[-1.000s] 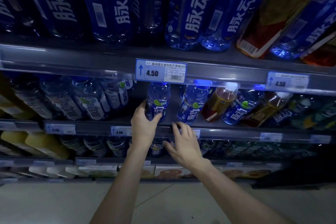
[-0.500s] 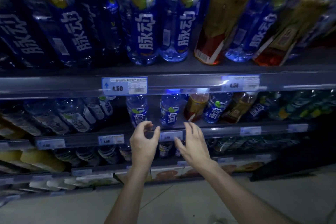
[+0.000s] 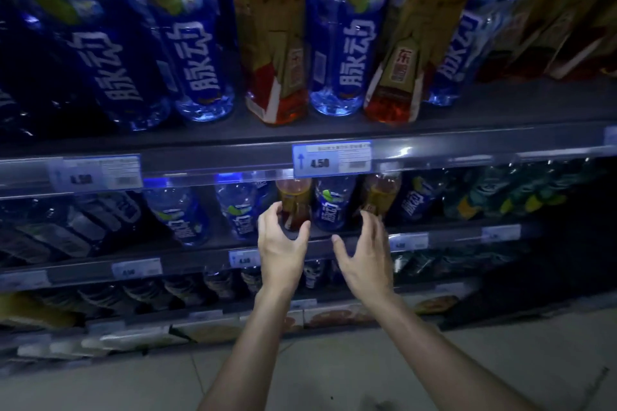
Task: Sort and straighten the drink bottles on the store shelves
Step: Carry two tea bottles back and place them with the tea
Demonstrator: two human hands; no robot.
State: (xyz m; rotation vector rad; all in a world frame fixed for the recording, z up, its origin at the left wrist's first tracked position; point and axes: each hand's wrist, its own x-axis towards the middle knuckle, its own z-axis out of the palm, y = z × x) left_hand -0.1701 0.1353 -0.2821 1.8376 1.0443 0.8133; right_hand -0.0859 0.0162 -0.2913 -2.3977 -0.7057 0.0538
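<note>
2 hands mid-frame | left hand curled at amber tea bottle, grip unclear | right hand spread, empty

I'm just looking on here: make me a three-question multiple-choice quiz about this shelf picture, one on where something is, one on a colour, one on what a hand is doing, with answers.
1. Where is the left hand?
A. At an amber tea bottle on the middle shelf
B. On the top shelf
C. Down at the floor

2. What colour are the labels on the bottles standing either side of the top-shelf tea bottle?
A. Red
B. Blue
C. White

3. What is the right hand doing?
A. Clutching a bottle
B. Open, fingers spread, holding nothing
C. Pulling off a price tag

Answers: 
1 A, its fingers curl around the amber tea bottle below the price tag. 
2 B, the blue-labelled bottle and its neighbour carry blue wraps with white characters. 
3 B, its palm is open in front of the shelf edge, with nothing in it.
</note>
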